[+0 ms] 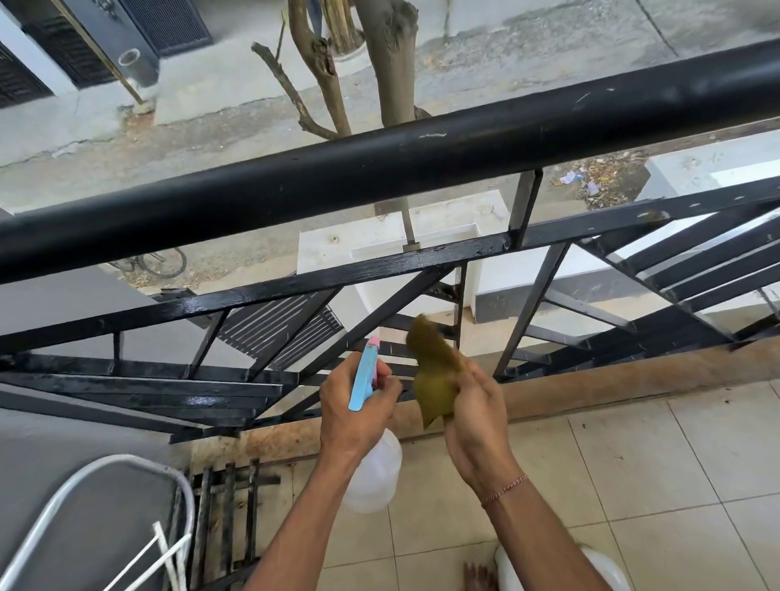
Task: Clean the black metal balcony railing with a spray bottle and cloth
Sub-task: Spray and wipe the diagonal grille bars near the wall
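Left hand (354, 411) holds spray bottle (371, 455), right hand (474, 420) cloth (433, 373), before railing (375, 181)

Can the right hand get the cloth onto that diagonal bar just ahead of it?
Probably yes: the right hand holds the cloth up close to the diagonal bar, with nothing between them.

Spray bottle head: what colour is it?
Light blue with a pink nozzle tip, on the spray bottle; head view.

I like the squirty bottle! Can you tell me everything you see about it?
The spray bottle has a blue sprayer head with a pink tip and a cloudy, see-through plastic body. The left hand grips its neck, holding it upright with the tip aimed at the lower railing bars. Only that hand touches it.
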Available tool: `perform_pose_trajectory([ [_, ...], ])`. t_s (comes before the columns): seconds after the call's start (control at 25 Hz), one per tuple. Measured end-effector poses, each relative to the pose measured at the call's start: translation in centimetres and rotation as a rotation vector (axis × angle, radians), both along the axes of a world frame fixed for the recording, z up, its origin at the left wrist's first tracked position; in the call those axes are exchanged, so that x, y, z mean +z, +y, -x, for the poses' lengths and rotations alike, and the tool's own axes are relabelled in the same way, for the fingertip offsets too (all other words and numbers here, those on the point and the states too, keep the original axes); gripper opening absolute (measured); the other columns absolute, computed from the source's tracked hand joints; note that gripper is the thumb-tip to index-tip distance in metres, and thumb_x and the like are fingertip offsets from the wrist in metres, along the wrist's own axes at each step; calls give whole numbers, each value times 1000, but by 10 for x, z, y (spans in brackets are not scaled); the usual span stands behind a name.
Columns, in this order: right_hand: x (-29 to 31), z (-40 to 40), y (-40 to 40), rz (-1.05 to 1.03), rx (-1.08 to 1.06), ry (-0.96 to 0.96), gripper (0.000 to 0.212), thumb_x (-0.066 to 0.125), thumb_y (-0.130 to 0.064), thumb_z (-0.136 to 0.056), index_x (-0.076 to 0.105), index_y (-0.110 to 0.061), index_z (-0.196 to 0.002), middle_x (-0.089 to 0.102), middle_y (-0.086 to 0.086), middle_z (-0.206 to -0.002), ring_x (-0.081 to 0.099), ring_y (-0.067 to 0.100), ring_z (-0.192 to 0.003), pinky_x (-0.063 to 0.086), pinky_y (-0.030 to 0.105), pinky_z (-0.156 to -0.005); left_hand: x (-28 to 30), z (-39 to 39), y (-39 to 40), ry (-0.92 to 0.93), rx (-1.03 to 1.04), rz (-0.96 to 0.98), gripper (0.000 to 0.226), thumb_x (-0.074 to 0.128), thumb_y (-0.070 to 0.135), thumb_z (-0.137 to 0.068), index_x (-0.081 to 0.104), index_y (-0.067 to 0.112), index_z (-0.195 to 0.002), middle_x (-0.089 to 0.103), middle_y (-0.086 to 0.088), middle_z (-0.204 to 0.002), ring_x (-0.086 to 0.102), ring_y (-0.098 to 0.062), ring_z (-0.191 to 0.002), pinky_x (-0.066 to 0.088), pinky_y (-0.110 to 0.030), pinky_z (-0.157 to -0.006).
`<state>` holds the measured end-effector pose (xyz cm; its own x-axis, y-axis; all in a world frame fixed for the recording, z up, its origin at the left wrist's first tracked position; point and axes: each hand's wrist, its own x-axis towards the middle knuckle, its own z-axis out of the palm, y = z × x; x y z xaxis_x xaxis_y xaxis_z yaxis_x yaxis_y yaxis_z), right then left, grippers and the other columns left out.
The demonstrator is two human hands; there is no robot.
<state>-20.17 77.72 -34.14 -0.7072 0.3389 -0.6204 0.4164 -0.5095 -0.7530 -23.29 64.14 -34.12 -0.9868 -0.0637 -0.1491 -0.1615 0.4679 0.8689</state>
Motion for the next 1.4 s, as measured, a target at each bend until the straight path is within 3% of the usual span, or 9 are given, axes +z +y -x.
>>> perform_pose_trajectory([
  [0.12, 4, 18, -5, -77, -111, -12, 22, 41, -16, -107, 62, -21, -104, 62, 1, -106, 59, 17, -102, 52, 31, -83, -5, -4, -8, 15, -2, 2, 12, 78, 9, -87, 69, 14, -94, 61, -1, -79, 66, -29, -76, 65, -46, -73],
  [0.28, -15, 51, -26, -628, 109, 110, 22, 36, -11, -106, 57, -13, -110, 62, 4, -95, 56, 9, -80, 41, 21, -67, -14, -3, -18, 6, -24, 12, 15, 77, 6, -85, 68, 18, -88, 60, 12, -69, 64, -18, -68, 64, -50, -67],
  [0.36, -35, 77, -38, -845, 324, 163, 36, 41, 5, -98, 53, -2, -132, 60, 15, -124, 58, 19, -107, 47, 26, -91, -20, -1, -24, -1, -28, 16, 15, 76, 6, -85, 68, 19, -86, 61, 15, -69, 62, -18, -66, 63, -51, -64],
  [0.44, -49, 94, -45, -950, 394, 241, 41, 43, 13, -89, 60, 0, -125, 56, 17, -136, 50, 31, -126, 41, 47, -112, -25, 0, -30, 1, -35, 26, 15, 77, 7, -85, 67, 19, -85, 59, 14, -69, 62, -19, -66, 63, -51, -64],
  [0.64, -62, 78, -36, -888, 428, 539, 54, 36, 4, -93, 51, -13, -142, 54, 3, -139, 48, 17, -129, 38, 50, -114, -25, 5, -36, -2, -51, 24, 18, 76, 6, -84, 67, 21, -82, 59, 15, -69, 60, -18, -62, 62, -50, -62],
  [0.88, -100, 59, -8, -1181, 697, 427, 88, 40, 16, -87, 10, -21, -161, 2, -1, -169, -3, 12, -155, 20, 47, -124, -24, 14, -29, -22, -58, 20, 22, 76, 6, -85, 65, 24, -79, 63, 3, -70, 63, -19, -60, 59, -33, -59],
  [1.04, -118, 51, 9, -1177, 653, 194, 88, 49, 12, -91, 3, -15, -161, 0, 1, -168, 9, 20, -155, 28, 42, -122, -27, 18, -24, -4, -76, 41, 21, 76, 8, -86, 64, 25, -81, 63, -1, -72, 64, -20, -61, 57, -29, -57],
  [1.2, -103, 64, -18, -1038, 474, 101, 76, 49, 10, -94, 15, -9, -159, 14, 9, -167, 15, 24, -154, 16, 38, -125, -31, 19, -24, -14, -64, 35, 22, 77, 8, -86, 64, 26, -80, 65, 0, -74, 65, -22, -64, 63, -38, -60],
  [1.4, -69, 68, -37, -946, 500, 470, 61, 41, 5, -97, 34, -20, -153, 52, 14, -144, 52, 36, -128, 49, 50, -104, -40, 17, -34, 0, -73, 43, 20, 75, 8, -87, 66, 26, -83, 64, 6, -75, 68, -24, -69, 61, -54, -60],
])
